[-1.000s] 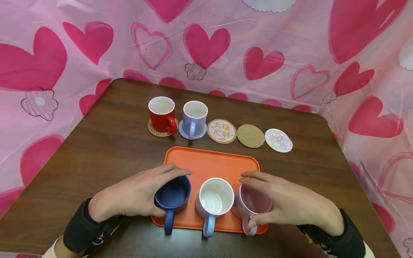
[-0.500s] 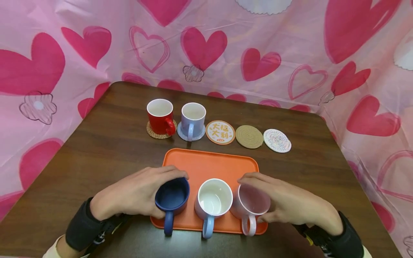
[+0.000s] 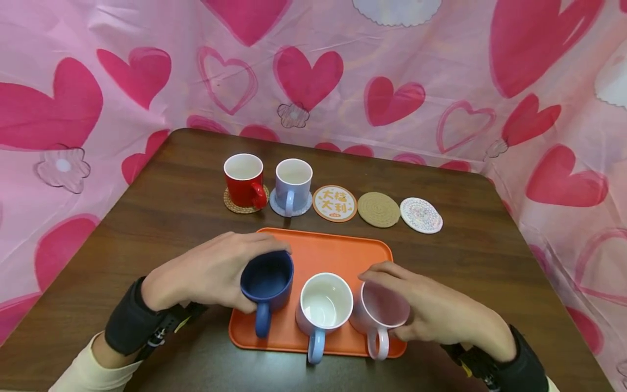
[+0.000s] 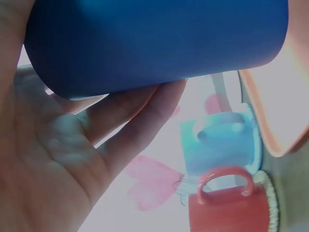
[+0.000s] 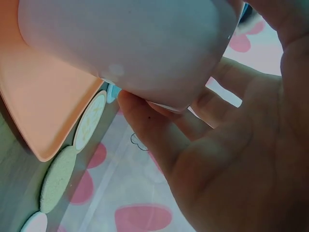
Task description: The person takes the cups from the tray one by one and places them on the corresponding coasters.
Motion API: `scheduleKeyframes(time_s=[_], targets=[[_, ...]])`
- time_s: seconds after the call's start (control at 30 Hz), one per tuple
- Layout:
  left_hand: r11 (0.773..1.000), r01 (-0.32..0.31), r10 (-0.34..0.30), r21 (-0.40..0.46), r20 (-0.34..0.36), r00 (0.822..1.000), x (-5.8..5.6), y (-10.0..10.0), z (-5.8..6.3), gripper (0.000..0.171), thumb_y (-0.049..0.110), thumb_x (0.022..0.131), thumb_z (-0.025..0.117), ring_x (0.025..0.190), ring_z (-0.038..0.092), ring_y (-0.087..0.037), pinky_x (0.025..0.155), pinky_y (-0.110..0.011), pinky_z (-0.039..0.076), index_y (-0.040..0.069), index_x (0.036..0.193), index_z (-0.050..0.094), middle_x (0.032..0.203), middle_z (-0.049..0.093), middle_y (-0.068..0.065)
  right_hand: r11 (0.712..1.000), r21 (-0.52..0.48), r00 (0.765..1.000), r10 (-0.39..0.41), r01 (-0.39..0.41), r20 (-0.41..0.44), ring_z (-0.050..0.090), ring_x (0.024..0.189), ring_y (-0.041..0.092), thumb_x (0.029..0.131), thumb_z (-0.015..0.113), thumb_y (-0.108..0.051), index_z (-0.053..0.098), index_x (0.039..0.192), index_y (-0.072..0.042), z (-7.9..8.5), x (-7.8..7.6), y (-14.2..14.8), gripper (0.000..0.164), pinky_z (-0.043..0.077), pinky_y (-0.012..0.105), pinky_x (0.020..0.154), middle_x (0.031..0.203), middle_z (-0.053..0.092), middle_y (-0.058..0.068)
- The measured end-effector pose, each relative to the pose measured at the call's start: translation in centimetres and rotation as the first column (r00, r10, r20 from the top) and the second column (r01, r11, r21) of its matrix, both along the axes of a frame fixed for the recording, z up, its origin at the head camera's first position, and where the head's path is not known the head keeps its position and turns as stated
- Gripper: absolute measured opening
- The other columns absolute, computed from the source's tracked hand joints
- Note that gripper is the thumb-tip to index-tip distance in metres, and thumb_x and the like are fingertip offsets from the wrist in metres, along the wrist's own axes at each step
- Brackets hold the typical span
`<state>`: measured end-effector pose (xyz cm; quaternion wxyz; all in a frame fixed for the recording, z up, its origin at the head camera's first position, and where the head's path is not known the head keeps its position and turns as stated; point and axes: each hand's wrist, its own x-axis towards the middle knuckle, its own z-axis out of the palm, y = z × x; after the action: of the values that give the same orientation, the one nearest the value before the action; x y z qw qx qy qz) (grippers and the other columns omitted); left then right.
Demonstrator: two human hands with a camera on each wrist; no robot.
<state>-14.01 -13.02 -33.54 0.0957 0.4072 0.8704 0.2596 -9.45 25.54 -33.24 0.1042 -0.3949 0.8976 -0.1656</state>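
My left hand (image 3: 213, 269) grips a dark blue mug (image 3: 268, 283) from its left side, thumb near the front and fingers round the back. That mug is raised over the left part of an orange tray (image 3: 313, 242), its handle toward me. On the tray's right side, my right hand (image 3: 426, 302) holds a pale pink mug (image 3: 367, 321) round its right side. In the right wrist view its fingers curve along the pink mug's wall. Between the two stands a white-lined mug with a light blue handle (image 3: 317, 345), touched by neither hand.
Behind the tray, a red mug (image 3: 243, 188) stands on a woven coaster, with a light lilac-blue mug (image 3: 294, 182) on a pale blue coaster beside it. Further right lie an orange-rimmed coaster (image 3: 335, 203), a tan coaster (image 3: 379, 209) and a white speckled coaster (image 3: 421, 215).
My left hand has lifted the dark blue mug and shifted it slightly forward and right. My right thumb has moved off the pink mug's handle to its side; that mug stays in place.
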Motion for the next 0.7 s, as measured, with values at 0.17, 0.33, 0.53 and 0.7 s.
scheduleKeyframes(time_s=[0.17,0.33,0.53,0.7], targets=[[1.000,0.005,-0.005,0.000,-0.013,1.000,-0.7,0.5,1.2,0.086,0.033,0.067,0.094,0.108,0.062,-0.012,0.089,-0.033,0.058,0.022,0.143,0.054,0.127,0.062,0.009,1.000,-0.017,1.000,-0.002,0.002,0.014,0.054,0.122,0.011,0.067,0.089,-0.011,0.045,0.150,-0.027,-0.1,0.3,0.1,0.095,0.054,0.029,0.097,0.146,0.046,-0.009],[1.000,0.009,-0.007,0.026,-0.041,0.999,-1.6,1.1,2.3,0.086,0.032,0.066,0.095,0.114,0.060,-0.013,0.092,-0.036,0.057,0.020,0.141,0.055,0.130,0.062,0.008,1.000,-0.010,1.000,-0.004,0.004,0.014,0.053,0.122,0.010,0.067,0.089,-0.010,0.045,0.149,-0.027,0.0,0.3,-0.1,0.095,0.053,0.029,0.098,0.146,0.045,-0.010],[0.996,0.050,-0.041,0.080,-0.116,0.992,-3.8,2.3,3.6,0.083,0.037,0.069,0.095,0.115,0.059,-0.013,0.097,-0.038,0.055,0.016,0.138,0.054,0.125,0.063,0.005,1.000,0.008,0.999,-0.029,0.028,0.038,0.052,0.122,0.009,0.069,0.089,-0.011,0.044,0.149,-0.028,0.1,0.3,-0.1,0.094,0.053,0.030,0.100,0.146,0.044,-0.011],[0.983,0.137,-0.112,0.122,-0.192,0.975,-5.9,4.1,4.9,0.078,0.043,0.070,0.093,0.108,0.059,-0.011,0.093,-0.033,0.054,0.015,0.131,0.054,0.115,0.064,0.005,1.000,0.008,0.999,-0.031,0.030,0.045,0.053,0.122,0.009,0.069,0.090,-0.011,0.044,0.150,-0.028,0.0,0.3,-0.1,0.095,0.053,0.031,0.100,0.146,0.044,-0.011]])
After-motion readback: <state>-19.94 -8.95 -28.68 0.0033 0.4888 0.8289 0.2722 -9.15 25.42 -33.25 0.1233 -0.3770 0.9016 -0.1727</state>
